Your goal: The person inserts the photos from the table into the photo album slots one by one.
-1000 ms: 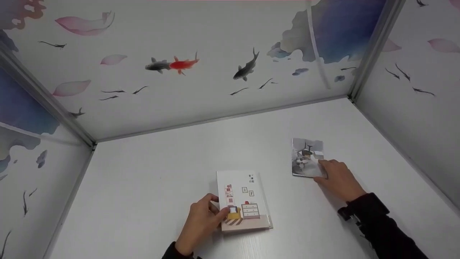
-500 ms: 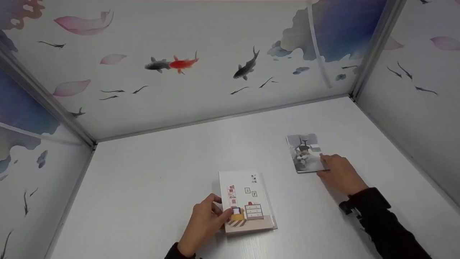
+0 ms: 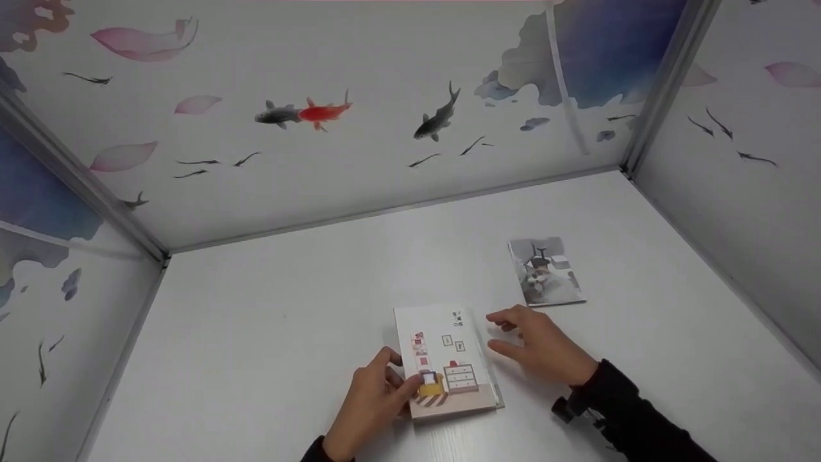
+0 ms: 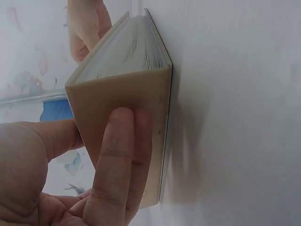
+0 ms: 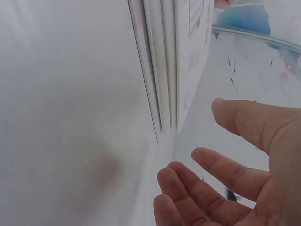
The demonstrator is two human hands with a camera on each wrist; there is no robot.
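A photo album [image 3: 442,359] with a white cover, printed with a chair, a dresser and small frames, lies at the front of the table. My left hand [image 3: 372,398] grips its left side, thumb on the cover and fingers against the beige spine [image 4: 127,94] in the left wrist view. Clear page sleeves [image 4: 127,52] show between the covers. My right hand [image 3: 539,340] holds nothing; its fingers are spread, loosely bent, just right of the album. The right wrist view shows the album's opening edge [image 5: 160,70] ahead of the right fingertips [image 5: 174,174].
A thin grey picture booklet or photo stack [image 3: 545,273] lies flat behind my right hand. White panels painted with fish and petals [image 3: 308,115] stand along the back and both sides of the white table [image 3: 256,333].
My right hand first slid the grey picture item back and turned it, then let go and moved left to the album. My left hand shifted the album slightly to the right.
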